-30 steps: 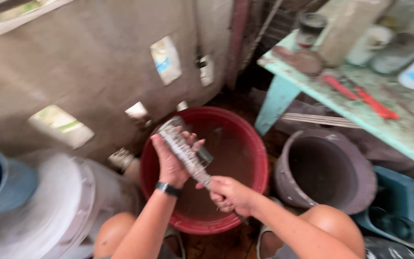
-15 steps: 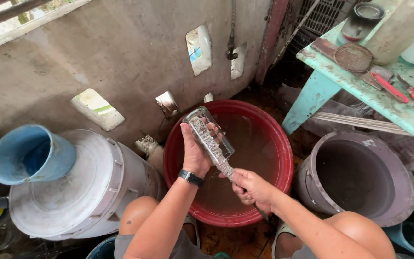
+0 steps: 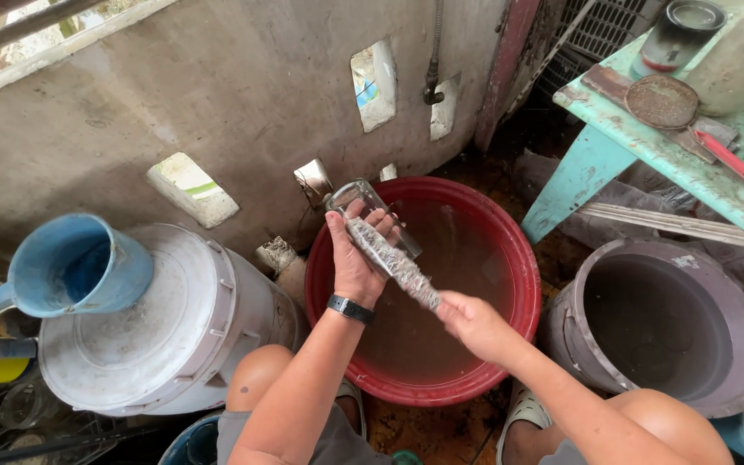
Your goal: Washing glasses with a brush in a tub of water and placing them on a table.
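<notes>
My left hand (image 3: 356, 258) grips a clear glass (image 3: 365, 201) over a red basin (image 3: 510, 258) of murky water. The glass is tilted, its base toward the wall. My right hand (image 3: 474, 325) holds the handle end of a grey bottle brush (image 3: 393, 263), whose bristled part runs up across my left fingers into the glass. A black band sits on my left wrist. Both hands hover above the basin, between my knees.
A white lidded bucket (image 3: 165, 323) with a blue scoop (image 3: 79, 267) on top stands at left. A grey empty pot (image 3: 660, 323) sits at right. A pale green table (image 3: 647, 151) holds a jar, a rusty lid and red tools. A concrete wall (image 3: 217, 95) rises behind.
The view has shifted, so the basin and hands sit more central. My hands keep the same hold, with the brush still in the glass.
</notes>
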